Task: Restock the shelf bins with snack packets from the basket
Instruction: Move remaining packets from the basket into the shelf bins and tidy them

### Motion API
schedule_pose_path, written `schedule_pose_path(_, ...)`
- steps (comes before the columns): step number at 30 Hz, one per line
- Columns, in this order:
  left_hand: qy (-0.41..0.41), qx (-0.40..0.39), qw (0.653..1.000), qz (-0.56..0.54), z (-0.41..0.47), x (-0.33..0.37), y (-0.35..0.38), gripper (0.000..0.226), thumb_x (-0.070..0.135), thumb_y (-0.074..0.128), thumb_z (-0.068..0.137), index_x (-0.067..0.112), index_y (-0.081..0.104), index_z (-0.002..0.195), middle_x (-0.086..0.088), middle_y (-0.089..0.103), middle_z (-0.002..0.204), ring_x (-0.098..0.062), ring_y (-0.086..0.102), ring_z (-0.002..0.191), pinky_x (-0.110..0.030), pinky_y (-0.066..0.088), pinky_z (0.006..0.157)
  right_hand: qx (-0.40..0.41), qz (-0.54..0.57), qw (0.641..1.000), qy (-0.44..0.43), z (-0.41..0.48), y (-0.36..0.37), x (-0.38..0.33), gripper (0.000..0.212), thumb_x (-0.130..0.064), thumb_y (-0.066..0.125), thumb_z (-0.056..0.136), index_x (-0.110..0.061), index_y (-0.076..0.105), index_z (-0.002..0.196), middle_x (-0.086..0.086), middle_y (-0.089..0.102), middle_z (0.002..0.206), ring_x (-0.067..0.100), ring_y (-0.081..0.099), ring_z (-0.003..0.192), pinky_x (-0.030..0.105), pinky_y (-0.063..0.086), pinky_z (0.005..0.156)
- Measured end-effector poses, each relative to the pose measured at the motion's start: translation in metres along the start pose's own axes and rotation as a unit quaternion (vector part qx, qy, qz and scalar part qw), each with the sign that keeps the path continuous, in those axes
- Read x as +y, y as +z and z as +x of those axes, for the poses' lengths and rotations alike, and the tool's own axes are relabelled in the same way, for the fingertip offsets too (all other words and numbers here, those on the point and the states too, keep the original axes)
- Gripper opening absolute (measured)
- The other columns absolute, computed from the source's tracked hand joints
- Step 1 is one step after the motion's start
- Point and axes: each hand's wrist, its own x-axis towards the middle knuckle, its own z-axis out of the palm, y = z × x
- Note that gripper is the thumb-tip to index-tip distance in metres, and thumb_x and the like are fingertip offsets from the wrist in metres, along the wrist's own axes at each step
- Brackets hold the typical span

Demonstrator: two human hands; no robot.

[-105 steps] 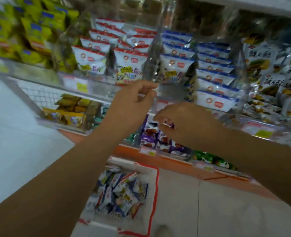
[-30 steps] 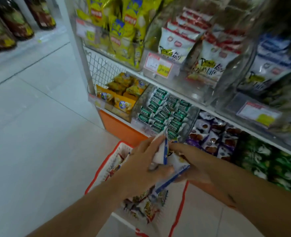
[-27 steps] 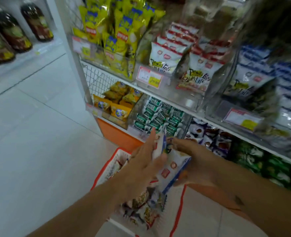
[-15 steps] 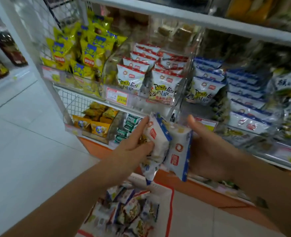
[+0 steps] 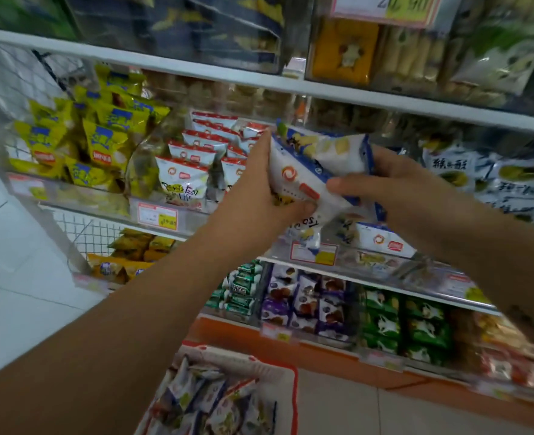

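Head view, loading step. A bundle of blue-edged packets [image 5: 309,164] is held up just in front of the blue bin [image 5: 385,262] and gripped from both sides. The left hand [image 5: 256,193] wraps its fingers behind the bundle with the thumb curled under its lower edge. The right hand [image 5: 397,183] pinches the opposite end, thumb laid across the front. The basket [image 5: 293,387] sits on the floor below, well apart from the hands, with more packets in it. The blue bin is the likely target, since a matching packet [image 5: 381,241] lies in it above a price tag [image 5: 314,252]. The red packets [image 5: 184,171] stand in the next bin to the left, and the yellow packets [image 5: 102,136] are beyond them. To do the step well, the bundle should be squared first — edges level, printed faces one way — since the packets in the grip sit skewed and one appears folded over another. It should then go in over the bin's front lip and under the upper shelf [image 5: 416,103], tilted to match the leaning rows alongside. It is better set behind the stock in the bin than dropped on top. One hand may steady the row while the other feeds. Releasing both at once risks the slippery film sliding out over the lip or across into the neighbouring row. How full the blue bin is cannot be told — the hands and bundle cover most of it.
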Motion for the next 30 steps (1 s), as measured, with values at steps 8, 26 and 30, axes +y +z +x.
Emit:
schedule_pose_path(8, 0.031, 0.036, 0.997, 0.06, 0.058, -0.03, 0.041, 0.088, 0.017, 0.08, 0.079, 0.027, 0.023, 0.145, -0.008, 0.039, 0.14, -0.022, 0.053, 0.115, -0.036, 0.05, 0.098, 0.054, -0.178, 0.983, -0.006, 0.053, -0.028, 0.031, 0.033, -0.035, 0.07, 0.087, -0.035, 0.063, 0.119, -0.013, 0.066, 0.116, 0.01, 0.065, 0.101, 0.035, 0.053, 0.093)
schedule_pose_path(26, 0.191, 0.035, 0.71, 0.677, 0.09, -0.069, 0.047, 0.006, 0.026, 0.074, 0.074, 0.024, 0.07, 0.078, 0.001, 0.063, 0.06, -0.029, 0.064, 0.085, -0.049, 0.032, 0.105, 0.026, -0.576, 0.811, -0.102, 0.133, -0.041, 0.066, 0.017, -0.025, 0.064, 0.091, -0.019, 0.064, 0.106, 0.002, 0.063, 0.106, 0.023, 0.06, 0.097, 0.036, 0.051, 0.077)
schedule_pose_path(30, 0.207, 0.04, 0.712, 0.669, 0.101, -0.069, 0.051, 0.003, 0.025, 0.072, 0.076, 0.025, 0.07, 0.074, 0.005, 0.065, 0.061, -0.025, 0.065, 0.079, -0.045, 0.027, 0.096, 0.076, -0.598, 0.79, -0.114, 0.142, -0.04, 0.076, 0.013, -0.029, 0.061, 0.091, -0.021, 0.064, 0.101, 0.001, 0.066, 0.1, 0.023, 0.06, 0.092, 0.03, 0.042, 0.066)
